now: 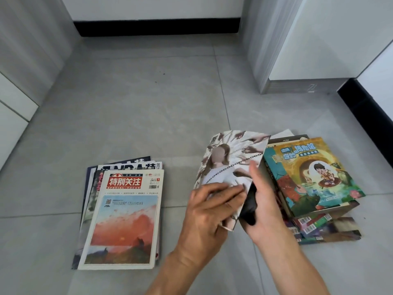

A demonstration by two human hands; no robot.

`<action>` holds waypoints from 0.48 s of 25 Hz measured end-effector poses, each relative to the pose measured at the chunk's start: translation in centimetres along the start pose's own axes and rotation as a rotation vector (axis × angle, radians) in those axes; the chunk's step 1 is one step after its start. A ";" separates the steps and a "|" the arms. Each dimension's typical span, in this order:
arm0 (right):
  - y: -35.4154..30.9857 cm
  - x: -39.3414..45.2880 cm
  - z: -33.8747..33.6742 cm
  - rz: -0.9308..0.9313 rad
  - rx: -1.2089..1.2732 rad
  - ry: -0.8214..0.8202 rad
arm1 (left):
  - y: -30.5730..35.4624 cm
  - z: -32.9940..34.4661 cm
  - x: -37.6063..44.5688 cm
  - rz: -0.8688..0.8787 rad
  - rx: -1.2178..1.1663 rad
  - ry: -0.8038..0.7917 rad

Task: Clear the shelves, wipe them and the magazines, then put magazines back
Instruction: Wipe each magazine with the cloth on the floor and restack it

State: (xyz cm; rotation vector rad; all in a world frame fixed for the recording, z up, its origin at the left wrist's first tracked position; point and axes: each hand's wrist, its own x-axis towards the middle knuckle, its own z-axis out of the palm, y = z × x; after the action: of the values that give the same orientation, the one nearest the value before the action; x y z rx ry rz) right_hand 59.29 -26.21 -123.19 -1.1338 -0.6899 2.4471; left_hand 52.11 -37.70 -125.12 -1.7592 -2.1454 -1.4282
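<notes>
On the floor (pixel 148 103), a magazine (pixel 229 167) is held up just left of the right-hand pile (pixel 314 188), gripped by the left hand (pixel 210 211); a dark cloth (pixel 249 207) (bunched) is clutched by the right hand (pixel 265 201). Full, flat strokes are advised.

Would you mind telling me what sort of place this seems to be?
Probably an indoor room in a home or office: grey tiled floor, black skirting board under white walls, and white cabinet panels. Two magazine piles lie on the floor.
</notes>
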 end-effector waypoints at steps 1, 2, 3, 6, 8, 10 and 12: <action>0.0 0.1 -0.4 0.003 -0.034 0.005 | -0.3 0.3 -0.4 0.005 0.032 -0.045; -0.1 -0.1 -0.5 -0.018 -0.079 0.023 | -0.6 0.4 -0.8 -0.008 0.055 -0.137; 0.0 0.0 -1.0 -0.056 -0.119 0.077 | -0.5 0.1 -1.0 -0.044 0.042 -0.282; -0.5 -0.2 -2.2 -0.071 -0.137 0.076 | 0.0 -0.6 -1.4 -0.228 -0.286 -0.570; -0.6 -0.4 -2.7 -0.026 -0.125 0.013 | 0.2 -0.2 -1.8 -0.428 -0.485 -0.243; -0.6 -0.6 -3.2 0.057 -0.108 0.013 | -0.9 -0.2 -1.8 -0.832 -0.523 0.017; -0.8 -0.9 -3.5 0.075 -0.126 0.002 | -2.8 -0.2 -2.0 -1.166 -0.710 -0.060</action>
State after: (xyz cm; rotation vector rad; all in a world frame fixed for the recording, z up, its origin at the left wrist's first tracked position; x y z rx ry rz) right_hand 62.64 -25.01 -124.18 -1.2302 -0.8256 2.4944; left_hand 50.52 -39.20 -127.81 -0.3761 -3.1085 -2.5811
